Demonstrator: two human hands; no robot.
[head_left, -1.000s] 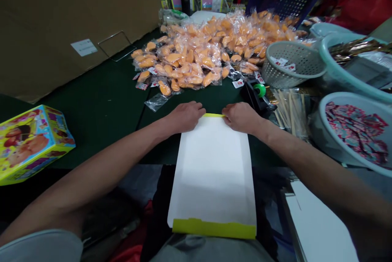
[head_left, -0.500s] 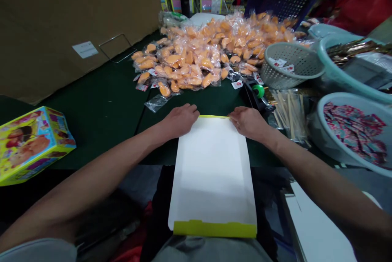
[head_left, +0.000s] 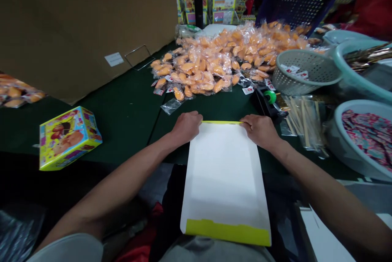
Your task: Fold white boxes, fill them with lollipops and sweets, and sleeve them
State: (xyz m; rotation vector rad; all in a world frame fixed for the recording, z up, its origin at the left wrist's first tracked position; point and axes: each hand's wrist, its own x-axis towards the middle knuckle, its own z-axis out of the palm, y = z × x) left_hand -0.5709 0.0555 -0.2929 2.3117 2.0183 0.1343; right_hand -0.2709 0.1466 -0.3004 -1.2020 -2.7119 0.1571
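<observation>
Fingers curled tight, the bare left hand (head_left: 187, 127) grips the far left corner of a flat white card sheet with yellow ends (head_left: 225, 176), while the bare right hand (head_left: 260, 131) pinches the far right corner; 2 grips, it seems, keep that edge level. The sheet reaches from above the dark-green table (head_left: 128, 121) back to the grey shirt (head_left: 216, 249), which probably steadies it. Beyond, clear-bagged orange pieces (head_left: 208, 63) lie heaped, and a bright yellow printed box (head_left: 69, 137) sits left, likely kept wide of the forearm.
</observation>
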